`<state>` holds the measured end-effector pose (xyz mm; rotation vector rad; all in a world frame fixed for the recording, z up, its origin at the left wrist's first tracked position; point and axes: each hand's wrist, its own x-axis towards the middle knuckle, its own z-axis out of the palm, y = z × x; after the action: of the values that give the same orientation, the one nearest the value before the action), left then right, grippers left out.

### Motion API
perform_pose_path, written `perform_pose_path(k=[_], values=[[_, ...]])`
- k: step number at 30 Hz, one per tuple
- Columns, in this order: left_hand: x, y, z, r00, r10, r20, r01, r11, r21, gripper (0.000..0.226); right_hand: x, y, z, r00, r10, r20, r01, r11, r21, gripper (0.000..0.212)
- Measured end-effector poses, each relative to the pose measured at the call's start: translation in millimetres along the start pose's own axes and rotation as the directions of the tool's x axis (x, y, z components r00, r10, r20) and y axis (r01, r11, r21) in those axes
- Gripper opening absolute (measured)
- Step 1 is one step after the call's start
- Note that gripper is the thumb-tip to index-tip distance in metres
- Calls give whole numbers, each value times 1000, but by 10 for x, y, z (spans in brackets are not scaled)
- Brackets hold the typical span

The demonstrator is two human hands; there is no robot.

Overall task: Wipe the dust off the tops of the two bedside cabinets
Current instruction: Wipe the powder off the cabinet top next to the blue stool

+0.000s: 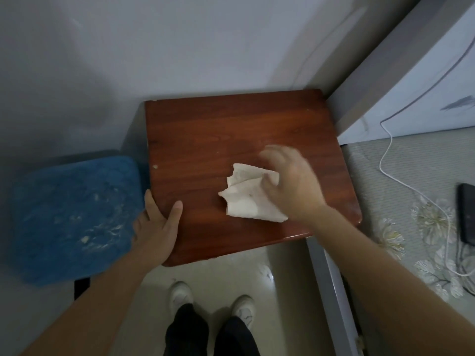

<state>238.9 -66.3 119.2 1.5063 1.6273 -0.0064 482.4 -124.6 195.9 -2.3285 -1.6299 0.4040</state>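
head view, looking down. bedside cabinet (pixel 231 140), reddish wood top, stands in the corner between wall and bed. right hand (pixel 290 181) lies on a crumpled white cloth (pixel 244 199) on the near right part of the top; fingers blurred, so cannot tell whether they clutch it or just press on it. left hand (pixel 156 222) grips the cabinet's near left edge, thumb on top, fingers over the side. blue stool (pixel 72 217) just left of cabinet. white cable (pixel 385 160) and dark phone (pixel 466 214) on the bed
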Motion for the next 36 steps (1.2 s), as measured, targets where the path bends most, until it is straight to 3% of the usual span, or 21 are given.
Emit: perform_pose_path(k=[3, 7, 12, 14, 16, 18, 20, 22, 23, 24, 25, 26, 27, 28, 30, 32, 34, 36], values=[[-17, 31, 1, 1000, -18, 0, 18, 1000, -4, 91, -267, -78, 405, 959, -212, 187, 237, 964, -124, 51], [-12, 20, 0, 1000, -14, 3, 14, 1000, -15, 93, -491, -5, 685, 976, -101, 191, 123, 986, -109, 57], [-12, 23, 13, 1000, -28, -1, 28, 1000, -11, 82, -448, 93, 798, 970, -43, 240, 87, 980, -177, 61], [-2, 16, 13, 999, -32, 8, 33, 999, -13, 83, -306, 189, 767, 983, 84, 163, -53, 981, -186, 61], [12, -3, 8, 999, -29, 16, 29, 999, -25, 92, -103, 407, 692, 956, 291, 23, -282, 941, -185, 63], [21, -17, 8, 1000, -20, 16, 21, 999, -49, 98, 206, 634, 592, 848, 528, -42, -530, 844, -86, 67], [25, -29, 19, 1000, -5, 12, 6, 997, -76, 99, 523, 657, 553, 776, 630, -46, -631, 775, -31, 69], [42, -39, 28, 1000, -4, 11, 5, 995, -100, 102, 615, 430, 673, 894, 447, -21, -446, 884, -139, 67], [49, -49, 32, 1000, -4, 8, 5, 993, -116, 103, 504, 258, 749, 968, 248, 33, -238, 954, -183, 65], [63, -67, 36, 1000, 1, 0, -1, 991, -137, 103, 303, 107, 806, 991, 20, 132, 6, 981, -194, 63], [77, -82, 35, 1000, 14, -7, -15, 988, -156, 102, 27, 32, 819, 952, -176, 250, 223, 958, -178, 61], [89, -97, 31, 1000, 26, -7, -27, 986, -165, 101, -229, 58, 762, 892, -280, 355, 349, 925, -148, 60], [103, -114, 28, 999, 37, 2, -36, 985, -168, 99, -368, 199, 664, 860, -303, 409, 384, 914, -131, 59], [109, -127, 27, 999, 45, 15, -42, 985, -169, 98, -394, 400, 563, 884, -254, 393, 332, 932, -146, 59], [100, -148, 41, 998, 61, 29, -55, 984, -170, 96, -234, 834, 400, 977, 46, 207, 5, 971, -239, 60], [107, -145, 55, 997, 72, 7, -69, 979, -191, 96, 185, 1122, 290, 928, 367, 61, -346, 912, -221, 60], [99, -141, 68, 998, 69, -9, -70, 978, -199, 98, 673, 1152, 292, 877, 480, -3, -474, 865, -165, 61], [100, -159, 76, 998, 57, -26, -61, 979, -194, 101, 1092, 934, 422, 887, 461, -32, -461, 878, -130, 61]])
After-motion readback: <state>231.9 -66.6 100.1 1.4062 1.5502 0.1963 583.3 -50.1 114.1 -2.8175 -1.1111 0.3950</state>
